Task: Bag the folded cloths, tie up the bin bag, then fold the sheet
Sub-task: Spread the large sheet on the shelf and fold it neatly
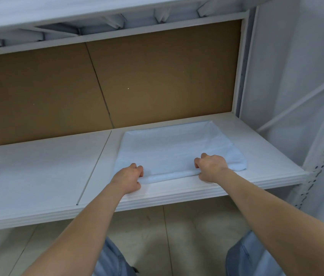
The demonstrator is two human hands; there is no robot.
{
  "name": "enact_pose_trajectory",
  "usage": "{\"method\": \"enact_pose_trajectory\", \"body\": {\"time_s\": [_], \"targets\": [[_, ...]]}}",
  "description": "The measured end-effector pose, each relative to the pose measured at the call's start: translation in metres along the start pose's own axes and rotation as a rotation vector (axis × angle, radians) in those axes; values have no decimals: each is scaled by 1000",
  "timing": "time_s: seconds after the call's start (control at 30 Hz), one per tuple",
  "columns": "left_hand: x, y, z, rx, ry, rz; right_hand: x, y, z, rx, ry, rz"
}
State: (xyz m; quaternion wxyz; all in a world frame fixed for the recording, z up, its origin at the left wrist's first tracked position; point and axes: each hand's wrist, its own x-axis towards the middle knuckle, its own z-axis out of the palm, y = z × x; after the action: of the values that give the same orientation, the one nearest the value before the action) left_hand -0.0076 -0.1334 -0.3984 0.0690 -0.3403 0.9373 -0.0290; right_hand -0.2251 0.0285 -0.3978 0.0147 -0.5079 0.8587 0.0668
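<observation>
Nearest to me, at the bottom of the view, are the knees in blue jeans (109, 259), and from there both bare forearms reach up to the white shelf (37, 176). My left hand (129, 176) is curled around the near left corner of the folded cloth (177, 148). My right hand (210, 169) is clamped in the same way on the near edge, further to the right. The cloth lies flat on the right half of the shelf, with its near edge close to the shelf front. Its far edge almost reaches the brown back panel (137, 76).

I think the danger is in the layers. If my fingers hold only the upper ones, a pull toward me can leave the lower ones behind, and the fold will open. The right side already looks loose and rounded, so it may sag when lifted. I see no bin bag here.
</observation>
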Motion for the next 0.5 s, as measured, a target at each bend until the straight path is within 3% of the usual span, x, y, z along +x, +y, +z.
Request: {"method": "enact_pose_trajectory", "body": {"time_s": [0.5], "targets": [[36,6,-8,14,-6,32,29,17,-1,68,-21,62]]}}
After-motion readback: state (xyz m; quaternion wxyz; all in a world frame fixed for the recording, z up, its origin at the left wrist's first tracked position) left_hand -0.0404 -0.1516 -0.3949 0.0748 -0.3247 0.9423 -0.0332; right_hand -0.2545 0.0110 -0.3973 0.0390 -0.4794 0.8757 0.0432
